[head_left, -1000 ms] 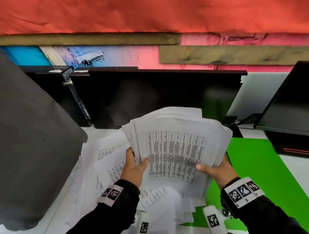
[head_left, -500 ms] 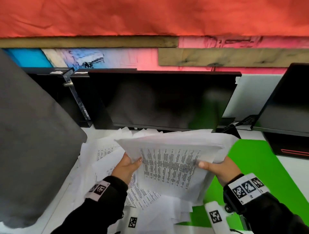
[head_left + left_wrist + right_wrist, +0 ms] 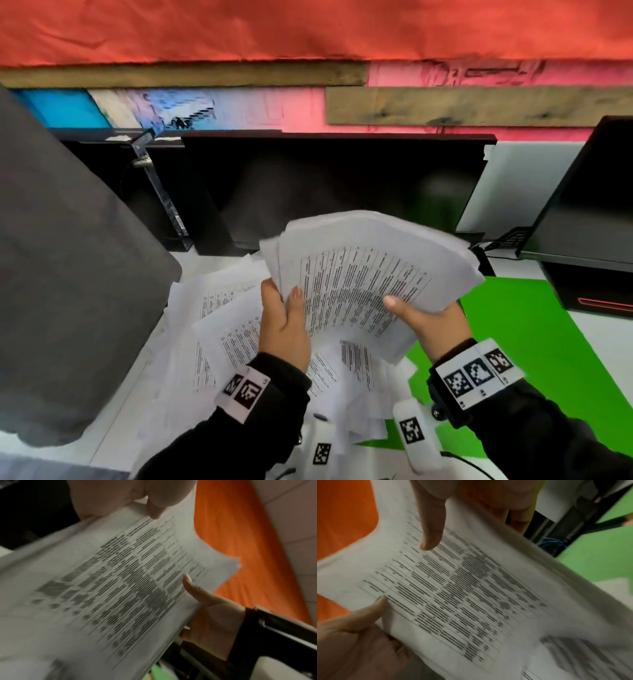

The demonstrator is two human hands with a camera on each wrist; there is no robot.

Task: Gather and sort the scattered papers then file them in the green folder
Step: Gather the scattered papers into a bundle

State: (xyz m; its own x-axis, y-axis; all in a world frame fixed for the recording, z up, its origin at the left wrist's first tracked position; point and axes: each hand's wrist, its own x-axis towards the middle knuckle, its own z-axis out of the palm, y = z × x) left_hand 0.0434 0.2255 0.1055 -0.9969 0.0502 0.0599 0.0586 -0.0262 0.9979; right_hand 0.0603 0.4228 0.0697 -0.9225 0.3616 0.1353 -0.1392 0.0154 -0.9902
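Observation:
Both hands hold a thick stack of printed papers point(image 3: 370, 274) up above the desk, tilted toward me. My left hand point(image 3: 284, 315) grips its left edge, thumb on the printed face. My right hand point(image 3: 424, 318) grips the lower right edge, thumb on top and fingers underneath. The wrist views show the same stack point(image 3: 120, 581) point(image 3: 471, 588) with a thumb pressed on the table of text. More loose papers point(image 3: 233, 325) lie scattered on the desk below and to the left. The green folder point(image 3: 534, 342) lies open flat on the right, partly under the papers.
A dark monitor point(image 3: 342, 188) stands just behind the stack, another monitor point(image 3: 596, 205) at the right. A large grey covered object point(image 3: 61, 274) fills the left side. A cable point(image 3: 493, 245) runs behind the folder. The white desk point(image 3: 113, 411) shows at lower left.
The stack was dropped flatter toward the desk half a second ago and is now raised again, tilted upright and turned slightly to the right. Both hands kept their hold.

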